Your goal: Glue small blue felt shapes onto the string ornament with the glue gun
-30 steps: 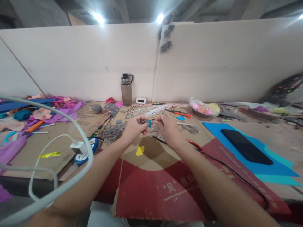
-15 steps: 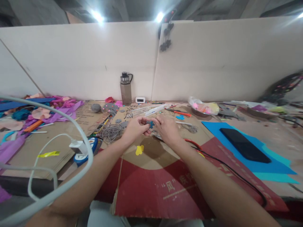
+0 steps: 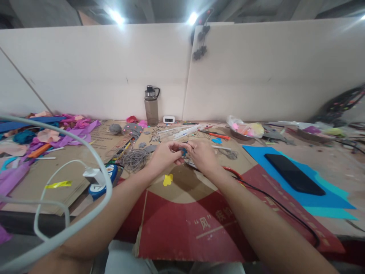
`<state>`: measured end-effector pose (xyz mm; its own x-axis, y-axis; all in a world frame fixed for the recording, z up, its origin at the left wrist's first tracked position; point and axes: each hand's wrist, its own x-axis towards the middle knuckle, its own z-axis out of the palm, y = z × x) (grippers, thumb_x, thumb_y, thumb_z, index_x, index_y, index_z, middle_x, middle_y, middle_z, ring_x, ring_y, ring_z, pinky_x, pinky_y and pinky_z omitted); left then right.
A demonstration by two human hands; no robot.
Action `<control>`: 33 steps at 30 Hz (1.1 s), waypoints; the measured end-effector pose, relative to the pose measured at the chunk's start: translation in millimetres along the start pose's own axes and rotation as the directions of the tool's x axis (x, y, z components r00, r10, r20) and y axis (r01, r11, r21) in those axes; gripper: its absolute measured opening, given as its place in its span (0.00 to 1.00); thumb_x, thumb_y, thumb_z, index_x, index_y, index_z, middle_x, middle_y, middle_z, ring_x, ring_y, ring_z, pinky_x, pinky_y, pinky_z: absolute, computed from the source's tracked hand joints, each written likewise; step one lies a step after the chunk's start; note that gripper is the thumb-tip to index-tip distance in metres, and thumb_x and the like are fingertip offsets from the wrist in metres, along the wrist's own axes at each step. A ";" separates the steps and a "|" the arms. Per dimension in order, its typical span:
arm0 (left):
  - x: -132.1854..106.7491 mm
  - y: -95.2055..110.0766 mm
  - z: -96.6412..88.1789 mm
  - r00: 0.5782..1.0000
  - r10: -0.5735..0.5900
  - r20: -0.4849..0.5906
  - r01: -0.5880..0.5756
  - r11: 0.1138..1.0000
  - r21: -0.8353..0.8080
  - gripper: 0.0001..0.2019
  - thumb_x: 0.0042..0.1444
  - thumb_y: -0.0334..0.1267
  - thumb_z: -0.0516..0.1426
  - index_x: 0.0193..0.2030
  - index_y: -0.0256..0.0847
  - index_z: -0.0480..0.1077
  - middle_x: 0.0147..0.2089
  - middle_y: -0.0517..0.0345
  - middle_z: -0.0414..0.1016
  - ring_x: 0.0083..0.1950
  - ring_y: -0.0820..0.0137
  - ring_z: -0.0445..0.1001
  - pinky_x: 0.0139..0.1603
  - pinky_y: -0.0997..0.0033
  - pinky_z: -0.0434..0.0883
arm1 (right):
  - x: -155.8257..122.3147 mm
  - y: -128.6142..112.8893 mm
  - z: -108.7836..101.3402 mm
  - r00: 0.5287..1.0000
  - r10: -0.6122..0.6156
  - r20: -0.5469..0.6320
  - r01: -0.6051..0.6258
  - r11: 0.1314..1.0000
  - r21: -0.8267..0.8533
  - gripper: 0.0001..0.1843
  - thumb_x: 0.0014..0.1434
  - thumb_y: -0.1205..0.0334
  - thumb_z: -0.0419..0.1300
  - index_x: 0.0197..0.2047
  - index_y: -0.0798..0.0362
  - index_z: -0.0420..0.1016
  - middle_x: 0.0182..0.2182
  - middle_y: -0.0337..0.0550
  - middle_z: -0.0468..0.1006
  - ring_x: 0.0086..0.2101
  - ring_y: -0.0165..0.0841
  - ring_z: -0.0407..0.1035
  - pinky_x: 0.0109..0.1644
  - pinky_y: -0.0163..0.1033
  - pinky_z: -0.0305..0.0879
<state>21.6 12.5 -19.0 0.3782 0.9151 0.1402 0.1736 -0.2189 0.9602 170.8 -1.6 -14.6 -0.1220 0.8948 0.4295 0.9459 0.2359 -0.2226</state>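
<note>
My left hand [image 3: 164,155] and my right hand [image 3: 201,155] meet above the cardboard-covered table [image 3: 182,182], fingertips pinched together. Between them sits a small blue cut-out piece [image 3: 183,152], mostly hidden by the fingers of both hands. A yellow cut-out shape [image 3: 168,179] lies on the cardboard just below my left wrist. A tangle of grey string [image 3: 134,158] rests to the left of my left hand.
A brown water bottle [image 3: 151,105] stands at the back wall. A black phone [image 3: 293,173] lies on blue sheets [image 3: 319,192] at right. Purple and pink scraps [image 3: 65,133] pile at left. A white charger and cable [image 3: 92,176] cross the near left. A black cord [image 3: 273,201] runs right.
My two hands have closed in on each other, and the blue piece is now more covered by the fingers. The view has tilted slightly.
</note>
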 end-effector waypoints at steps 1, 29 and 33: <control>-0.3 0.6 0.0 1.000 0.001 -0.001 -0.001 1.000 0.013 0.11 0.49 0.30 0.59 0.41 0.35 0.75 0.27 0.57 0.77 0.23 0.74 0.75 0.23 0.79 0.70 | 0.2 0.7 0.8 1.000 0.006 0.007 -0.007 1.000 0.014 0.24 0.66 0.51 0.44 0.32 0.50 0.78 0.27 0.45 0.78 0.29 0.36 0.66 0.30 0.39 0.47; 3.1 4.4 -10.3 0.986 -0.107 -0.127 0.094 0.990 -0.101 0.05 0.49 0.35 0.60 0.29 0.36 0.69 0.23 0.61 0.71 0.21 0.75 0.74 0.18 0.81 0.66 | -9.4 -0.5 -0.2 0.989 -0.097 -0.113 0.134 0.909 0.395 0.12 0.60 0.57 0.53 0.43 0.55 0.67 0.32 0.44 0.72 0.32 0.33 0.64 0.35 0.36 0.57; 3.8 5.2 -10.7 0.984 -0.145 -0.107 0.120 0.971 -0.209 0.05 0.49 0.34 0.60 0.30 0.35 0.67 0.22 0.61 0.71 0.22 0.73 0.74 0.19 0.80 0.67 | -7.9 4.4 6.2 0.972 -0.113 -0.208 0.195 0.880 0.434 0.03 0.58 0.64 0.53 0.34 0.53 0.68 0.30 0.42 0.72 0.32 0.33 0.64 0.36 0.37 0.57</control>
<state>14.3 18.5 -10.9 0.2494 0.9681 0.0249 0.0238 -0.0318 0.9992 174.1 -5.3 -24.4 -0.1626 0.7640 0.6243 0.6780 0.5462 -0.4919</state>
